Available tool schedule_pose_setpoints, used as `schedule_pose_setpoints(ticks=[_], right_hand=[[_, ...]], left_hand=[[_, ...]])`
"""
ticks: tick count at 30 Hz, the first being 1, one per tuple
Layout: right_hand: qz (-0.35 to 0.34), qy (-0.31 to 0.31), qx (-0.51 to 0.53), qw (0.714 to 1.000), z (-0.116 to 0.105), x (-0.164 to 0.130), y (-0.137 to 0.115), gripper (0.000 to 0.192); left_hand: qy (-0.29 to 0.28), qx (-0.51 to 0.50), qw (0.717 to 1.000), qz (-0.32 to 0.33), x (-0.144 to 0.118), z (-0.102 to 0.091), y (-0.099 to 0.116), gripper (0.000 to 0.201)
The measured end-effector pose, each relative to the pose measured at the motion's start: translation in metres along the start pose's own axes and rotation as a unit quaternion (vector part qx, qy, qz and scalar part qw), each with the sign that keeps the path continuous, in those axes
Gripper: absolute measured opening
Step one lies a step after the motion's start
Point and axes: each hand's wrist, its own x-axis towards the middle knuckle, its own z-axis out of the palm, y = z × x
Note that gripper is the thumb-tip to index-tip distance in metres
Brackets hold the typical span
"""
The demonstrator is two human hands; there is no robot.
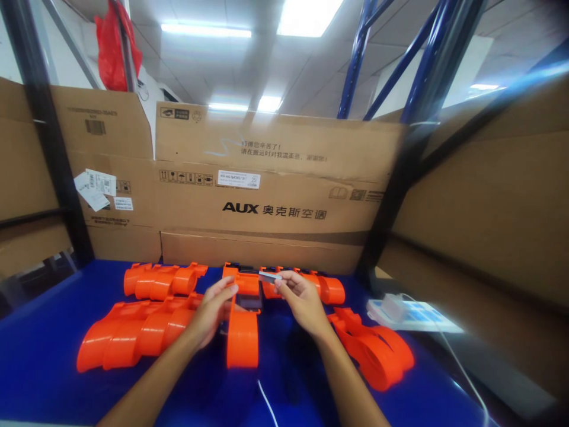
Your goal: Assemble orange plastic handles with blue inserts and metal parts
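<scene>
In the middle of the head view, an orange plastic part [242, 341] with a curved band is held at its left side by my left hand [216, 311]. The thumb lies along its edge, and some of the fingers are hidden behind it. Pinched between the thumb and fingers of my right hand [302, 299] is a small, flat, silver-grey strip [268, 277], held close to the part's upper right. Behind the part, a dark rectangular object [250, 300] shows only partly, so its kind is unclear.
Rows of similar orange parts lie left [128, 335], back left [155, 281] and back right [331, 289]. More orange parts [382, 356] and a white power strip [413, 313] sit right. A white cable [267, 400] crosses the blue tabletop [40, 350]. Cardboard [275, 196] stands behind.
</scene>
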Motion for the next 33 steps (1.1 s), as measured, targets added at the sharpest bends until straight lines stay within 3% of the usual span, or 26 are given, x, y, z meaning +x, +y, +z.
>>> schedule_pose_setpoints(ticks=[5,10,16,20,27,33], right_hand=[[0.002,-0.033,-0.012,0.999,-0.006,-0.001,-0.001,0.030],[0.005,-0.063,-0.030,0.998,-0.010,-0.001,-0.002,0.030],[0.002,-0.073,-0.013,0.997,0.004,-0.003,-0.001,0.030],[0.010,-0.049,0.021,0.999,0.013,-0.001,0.009,0.031],[-0.008,0.046,0.018,0.999,0.010,0.004,0.017,0.035],[-0.017,0.041,-0.014,0.999,0.012,0.000,0.015,0.028]], left_hand=[[0.010,-0.005,1.000,0.002,0.000,0.000,0.002,0.065],[-0.038,0.015,0.999,-0.013,-0.006,0.004,0.009,0.071],[-0.062,0.016,0.998,-0.012,-0.011,0.010,0.011,0.071],[-0.077,0.042,0.996,-0.006,-0.010,0.011,0.007,0.068],[-0.025,0.048,0.998,0.021,-0.003,0.006,0.004,0.072],[-0.042,0.030,0.999,0.009,-0.003,0.007,0.007,0.065]])
